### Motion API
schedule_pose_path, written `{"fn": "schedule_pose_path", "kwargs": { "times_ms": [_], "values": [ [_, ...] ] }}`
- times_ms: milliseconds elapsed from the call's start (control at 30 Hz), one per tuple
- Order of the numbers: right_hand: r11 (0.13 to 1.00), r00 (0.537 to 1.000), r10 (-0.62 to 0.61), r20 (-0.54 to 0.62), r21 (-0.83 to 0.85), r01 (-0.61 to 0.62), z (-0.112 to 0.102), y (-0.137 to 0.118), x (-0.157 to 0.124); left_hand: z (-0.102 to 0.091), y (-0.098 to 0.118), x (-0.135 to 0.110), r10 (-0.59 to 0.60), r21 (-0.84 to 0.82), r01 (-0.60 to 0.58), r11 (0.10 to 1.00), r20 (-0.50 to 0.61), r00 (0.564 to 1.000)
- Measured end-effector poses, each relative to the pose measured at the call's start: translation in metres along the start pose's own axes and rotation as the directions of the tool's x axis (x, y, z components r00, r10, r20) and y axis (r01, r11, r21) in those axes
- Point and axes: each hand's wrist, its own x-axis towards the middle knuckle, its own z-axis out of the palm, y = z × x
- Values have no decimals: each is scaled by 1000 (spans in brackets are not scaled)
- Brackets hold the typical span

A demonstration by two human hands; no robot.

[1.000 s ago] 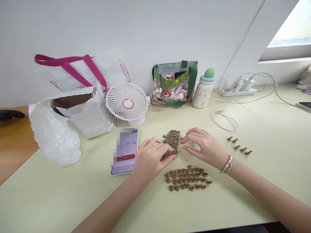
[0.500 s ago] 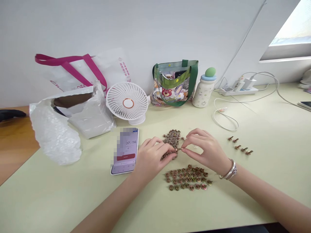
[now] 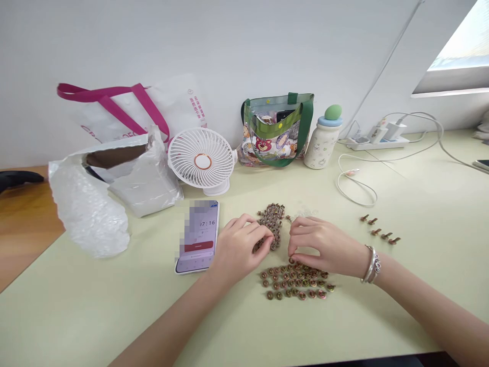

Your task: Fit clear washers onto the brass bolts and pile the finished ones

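Note:
My left hand (image 3: 242, 244) is closed, thumb and forefinger pinched at the edge of a pile of small brass-coloured screws (image 3: 272, 216). Whatever its fingertips hold is hidden. To its right, my right hand (image 3: 319, 242) pinches a screw (image 3: 291, 260), whose round head end shows below the fingertips. That screw is at the back edge of several rows of screws with washers (image 3: 292, 283), most with their heads down or facing me. Some of the back row is covered by my right hand. Small clear pieces (image 3: 306, 212) lie just beyond the right hand's knuckles.
Several loose screws (image 3: 376, 232) lie to the right. A phone (image 3: 198, 239) showing a timer is beside my left hand. Behind stand a white fan (image 3: 202, 160), a plastic mailer bag (image 3: 91, 204), a clear tote (image 3: 273, 137), a bottle (image 3: 323, 145) and a power strip (image 3: 378, 142) with cables.
My hands have come apart. The right hand has moved down toward the rows with the screw that was between both hands, while the left stays by the pile.

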Motion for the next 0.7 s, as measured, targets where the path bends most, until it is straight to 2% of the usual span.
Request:
{"fn": "schedule_pose_path", "kwargs": {
  "times_ms": [200,433,700],
  "values": [
    [1000,999,-6,34,-4,7,-1,1,0,-1,0,0,-4,-1,4,1000,9,1000],
    [990,979,141,-147,5,-141,8,6,8,0,0,0,1,9,-1,1000,-5,1000],
    [980,967,199,-157,41,-195,19,13,15,1,0,0,18,39,-17,999,-36,999]
  ]
}}
